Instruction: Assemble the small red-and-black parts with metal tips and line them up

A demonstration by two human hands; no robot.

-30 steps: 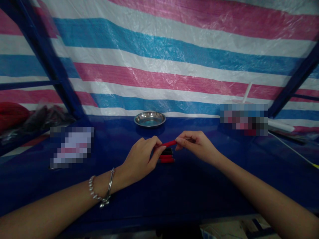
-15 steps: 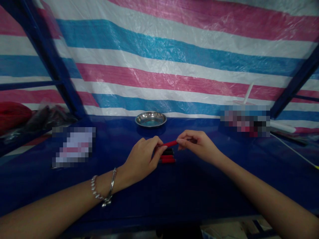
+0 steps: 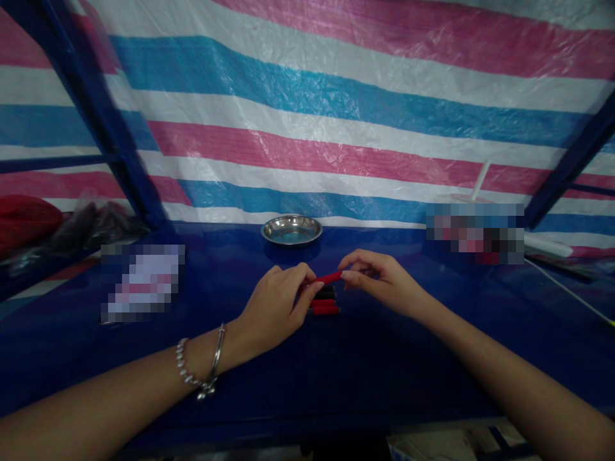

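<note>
A short red tube (image 3: 329, 277) hangs just above the blue table (image 3: 336, 365), held at both ends. My left hand (image 3: 276, 307) pinches its left end with thumb and fingers. My right hand (image 3: 384, 282) pinches its right end with the fingers curled. Under the tube, a small stack of red and black tubes (image 3: 325, 302) lies on the table between my hands.
A shallow steel dish (image 3: 291, 230) stands at the back of the table, by the striped tarpaulin wall. A white straw (image 3: 480, 179) rises at the back right. Dark and red bags (image 3: 57, 227) lie at the far left beside a blue frame post.
</note>
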